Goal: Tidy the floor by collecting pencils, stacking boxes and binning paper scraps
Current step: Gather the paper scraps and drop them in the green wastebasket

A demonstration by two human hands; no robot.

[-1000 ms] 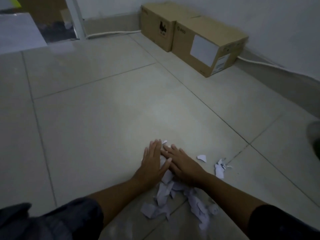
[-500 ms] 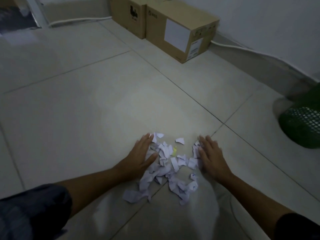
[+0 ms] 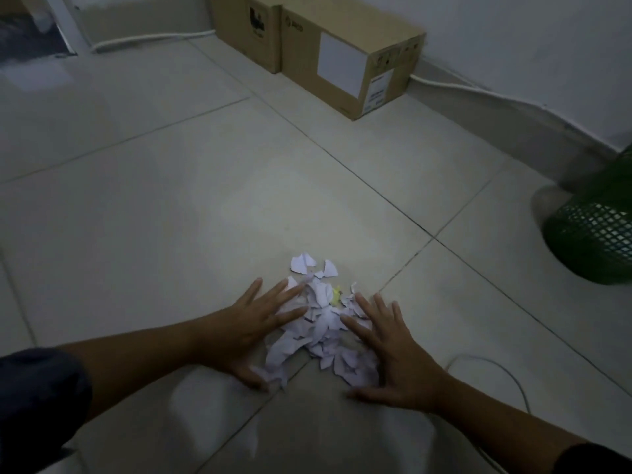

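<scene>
Both hands are flat on the tiled floor (image 3: 171,206), fingers spread wide and straight, not gripping anything. The left hand (image 3: 254,325) and right hand (image 3: 393,354) sit on either side of the pile of paper scraps (image 3: 321,323), touching its edges. A couple of loose scraps (image 3: 302,263) lie just past the pile, and there's a yellowish bit in the middle, too dim to say what it is. Two cardboard boxes (image 3: 345,59) sit side by side against the far wall, well apart from the pile. A green mesh bin (image 3: 595,241) is off to the right. A thin cable (image 3: 506,374) loops near the right wrist.
</scene>
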